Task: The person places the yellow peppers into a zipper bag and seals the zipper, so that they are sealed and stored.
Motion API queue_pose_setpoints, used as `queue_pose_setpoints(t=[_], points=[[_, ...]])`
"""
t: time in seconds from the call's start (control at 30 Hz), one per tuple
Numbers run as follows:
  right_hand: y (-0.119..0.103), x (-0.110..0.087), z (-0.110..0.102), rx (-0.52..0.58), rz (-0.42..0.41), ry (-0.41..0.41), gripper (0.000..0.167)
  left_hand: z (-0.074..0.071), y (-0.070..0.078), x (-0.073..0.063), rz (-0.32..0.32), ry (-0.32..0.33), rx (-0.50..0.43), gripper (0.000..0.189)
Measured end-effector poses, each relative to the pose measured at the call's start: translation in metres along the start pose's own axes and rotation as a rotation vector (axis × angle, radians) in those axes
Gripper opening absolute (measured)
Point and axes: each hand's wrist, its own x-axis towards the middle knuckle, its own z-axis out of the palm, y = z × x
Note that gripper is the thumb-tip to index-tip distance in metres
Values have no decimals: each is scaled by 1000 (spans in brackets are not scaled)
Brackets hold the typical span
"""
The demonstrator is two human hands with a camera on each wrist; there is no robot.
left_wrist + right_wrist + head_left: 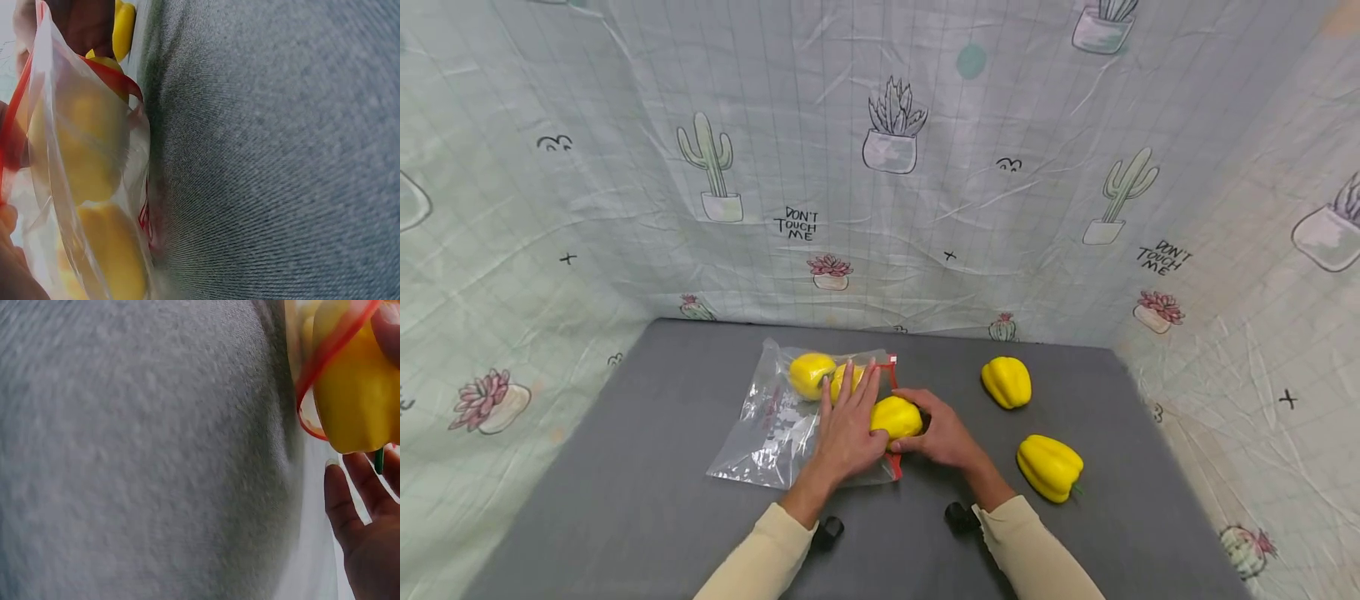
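your right grip, curled to its width, holds a yellow bell pepper partly inside the red-edged right mouth of the clear plastic bag on the desk, while your left grip lies straight-fingered across the bag by two peppers inside.

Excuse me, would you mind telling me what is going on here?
A person's right hand holds a yellow bell pepper at the red-edged mouth of a clear plastic bag, while the left hand lies against the bag. Two more peppers are already inside it; another two lie outside, on the grey surface to the person's right.
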Motion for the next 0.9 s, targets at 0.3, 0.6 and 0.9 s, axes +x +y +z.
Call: queue_pose_setpoints(t=[0.3,0.6,0.9], points=[[7,-3,-6,153,-21,-116,70,-1,1,-1,1,15,1,89],[-3,8,11,152,-8,-84,66,-1,3,1,19,49,-25,89],[-4,9,17,203,-16,-51,55,-1,7,1,4,43,-104,92]])
